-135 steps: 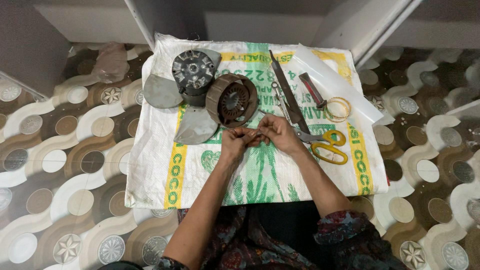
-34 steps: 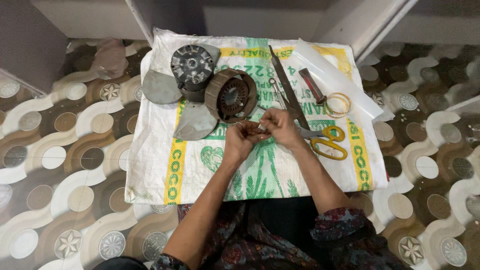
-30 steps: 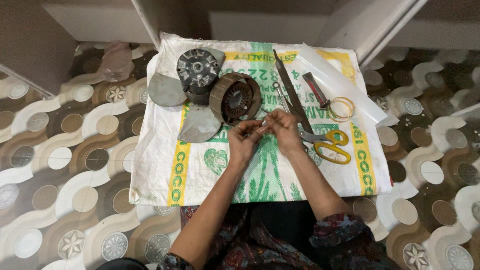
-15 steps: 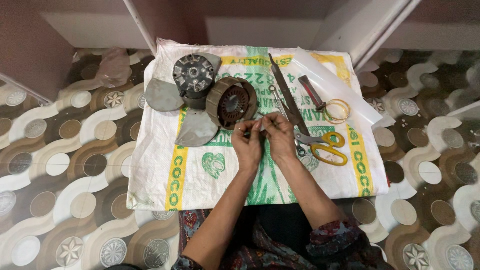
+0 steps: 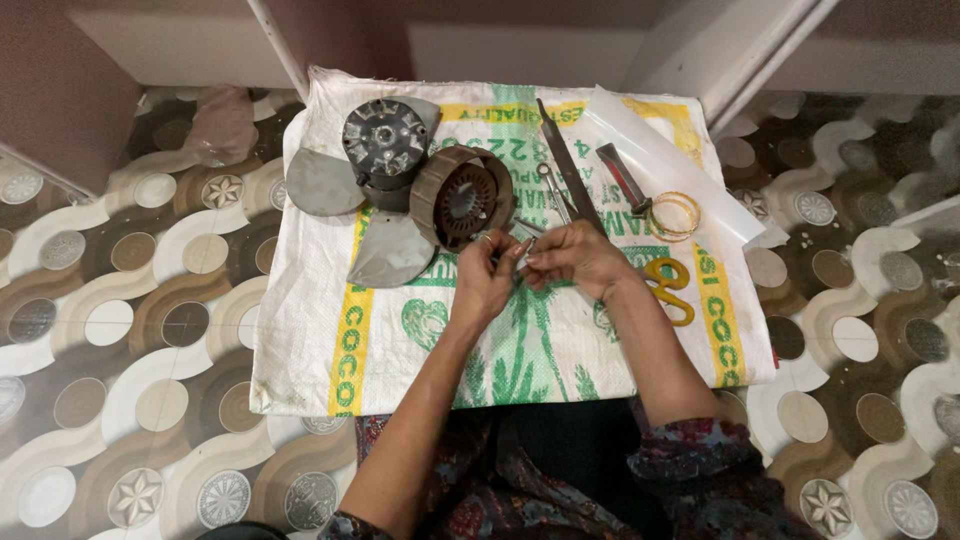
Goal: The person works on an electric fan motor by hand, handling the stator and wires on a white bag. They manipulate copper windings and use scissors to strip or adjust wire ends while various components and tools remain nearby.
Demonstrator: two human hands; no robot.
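My left hand (image 5: 483, 282) and my right hand (image 5: 572, 260) meet over the middle of a white woven sack (image 5: 300, 340) spread on the floor. Together they pinch a small pale strip (image 5: 522, 252) between the fingertips; its exact kind is too small to tell. Just beyond the hands lies a round brown motor stator (image 5: 462, 197) with dark windings. Left of it rests a grey fan hub with blades (image 5: 378, 150).
A long metal file (image 5: 567, 165), a small wrench (image 5: 551, 187), a red-handled tool (image 5: 623, 177), a yellowish ring of tape (image 5: 676, 216), yellow-handled scissors (image 5: 673, 286) and a clear plastic sheet (image 5: 660, 160) lie on the sack's right half. Patterned floor surrounds it; a wall runs behind.
The hands have stayed together over the sack, working the small strip with slight finger shifts. The camera view has drifted a little; the objects on the sack have not moved.
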